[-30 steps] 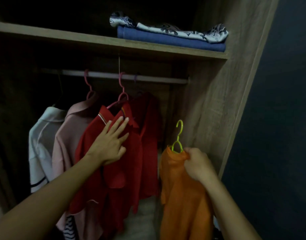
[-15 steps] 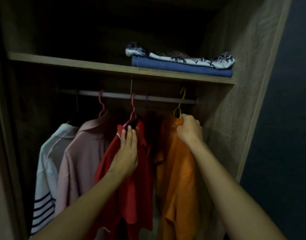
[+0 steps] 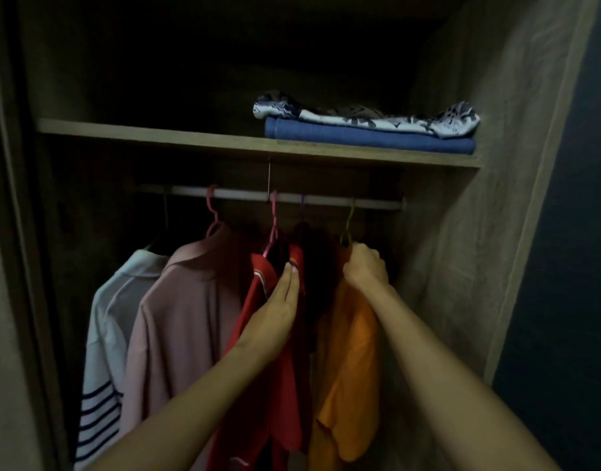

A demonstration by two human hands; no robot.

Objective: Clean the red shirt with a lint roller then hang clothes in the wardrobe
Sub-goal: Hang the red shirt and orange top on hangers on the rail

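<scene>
While right hand (image 3: pixel 365 266) grips yellow hanger (image 3: pixel 347 229) of orange shirt (image 3: pixel 350 351) at rail (image 3: pixel 326 198), left hand (image 3: pixel 275 314), fingers straight, presses red shirt (image 3: pixel 285 385) aside. Seat hook fully over rail before letting go.

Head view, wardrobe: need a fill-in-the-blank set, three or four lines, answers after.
1. The right hand grips the hanger of the ____ shirt.
2. The left hand rests with straight fingers on the ____ shirt.
3. The folded blue cloth lies on the ____ above the rail.

Answers: orange; red; shelf
</scene>
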